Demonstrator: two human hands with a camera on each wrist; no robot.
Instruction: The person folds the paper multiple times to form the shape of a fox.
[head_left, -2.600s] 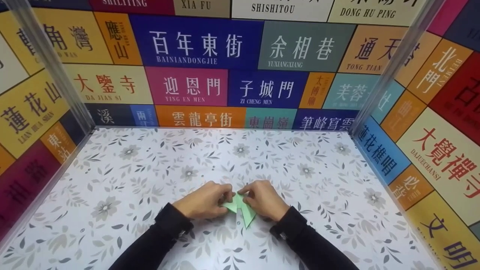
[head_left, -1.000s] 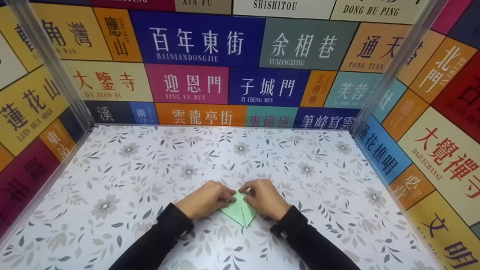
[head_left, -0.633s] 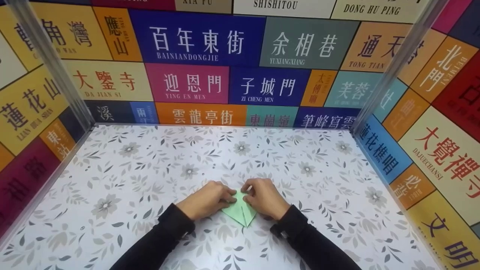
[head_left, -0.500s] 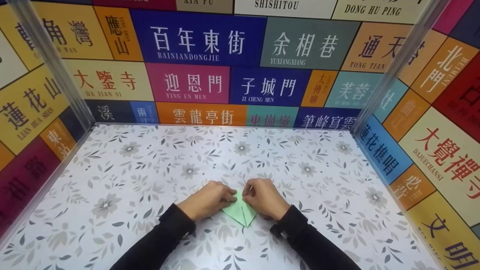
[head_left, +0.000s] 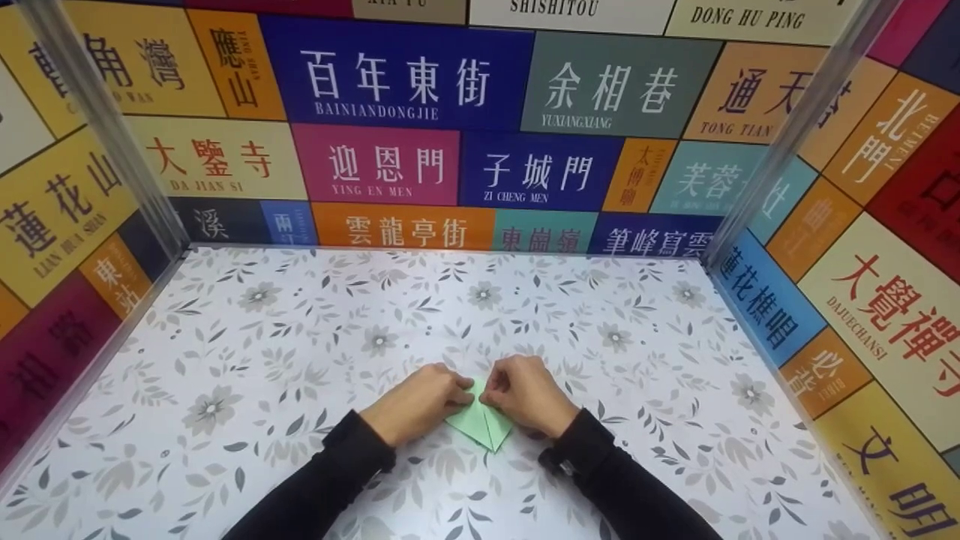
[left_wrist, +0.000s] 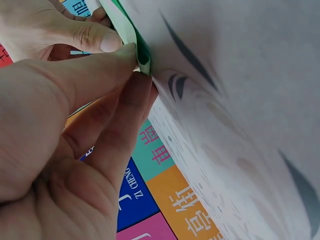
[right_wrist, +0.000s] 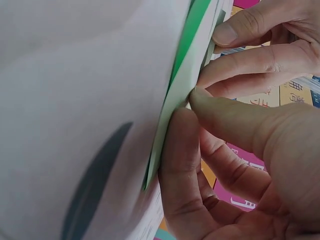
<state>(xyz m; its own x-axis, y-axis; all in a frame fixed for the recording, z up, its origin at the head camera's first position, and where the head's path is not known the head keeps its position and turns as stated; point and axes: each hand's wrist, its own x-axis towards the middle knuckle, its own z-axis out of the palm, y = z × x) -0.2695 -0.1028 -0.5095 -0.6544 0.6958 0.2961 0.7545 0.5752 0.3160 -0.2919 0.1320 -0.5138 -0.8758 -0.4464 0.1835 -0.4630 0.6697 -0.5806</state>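
Note:
A small light green folded paper (head_left: 478, 427) lies on the table in the head view, pointed at its near end, with a seam running down to that point. My left hand (head_left: 420, 401) pinches its left side between thumb and index finger; the left wrist view shows the folded layers of the paper (left_wrist: 141, 52) bulging apart at the fingertips. My right hand (head_left: 529, 397) has its thumb and index finger drawn together on the paper's upper part, close to the seam. In the right wrist view, that thumb and index finger (right_wrist: 181, 135) pinch the paper's edge. The fingers hide the paper's sides.
The table (head_left: 315, 330) has a white cover printed with grey leaves and flowers. Colourful panels with Chinese lettering form the back wall (head_left: 397, 75) and both side walls. Clear corner strips (head_left: 787, 142) run up where the walls meet.
Earlier the paper's two halves stood apart with a gap; now they lie together in a kite-like shape. My right fingertips have just shifted slightly left towards the seam. The left hand has barely moved.

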